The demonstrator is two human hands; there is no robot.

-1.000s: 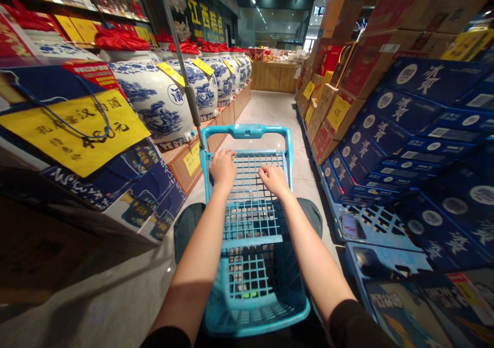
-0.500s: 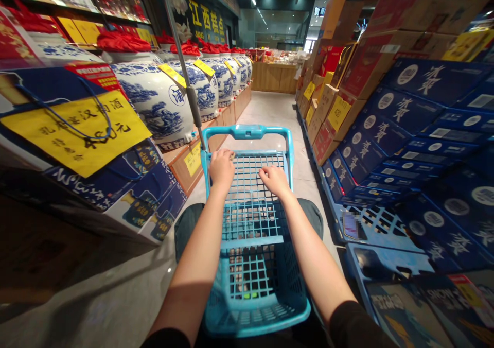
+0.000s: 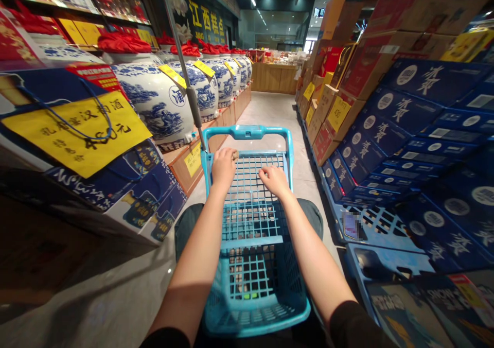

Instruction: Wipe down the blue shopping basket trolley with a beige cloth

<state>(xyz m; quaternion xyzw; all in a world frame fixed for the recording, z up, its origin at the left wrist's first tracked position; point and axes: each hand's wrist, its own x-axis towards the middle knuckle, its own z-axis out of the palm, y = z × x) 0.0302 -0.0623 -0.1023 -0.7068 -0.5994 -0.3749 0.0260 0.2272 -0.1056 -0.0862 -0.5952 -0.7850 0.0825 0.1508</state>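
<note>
A blue plastic shopping basket cart with a grid panel and a raised handle stands right in front of me. Over the left of its grid, below the handle, my left hand is closed on a small brownish crumpled thing, which pokes out by the fingers. My right hand is over the right of the grid with its fingers curled in; whatever they may hold is hidden. Through the basket's mesh shows a small bright green patch.
Blue-and-white jars with red cloth tops line the left, behind a gift bag with a yellow price sign. Stacked blue boxes stand on a blue pallet at right. A tiled aisle leads to a wooden counter.
My left hand has shifted slightly, and more of the brownish thing shows at its fingers. The cart and my right hand have stayed in place.
</note>
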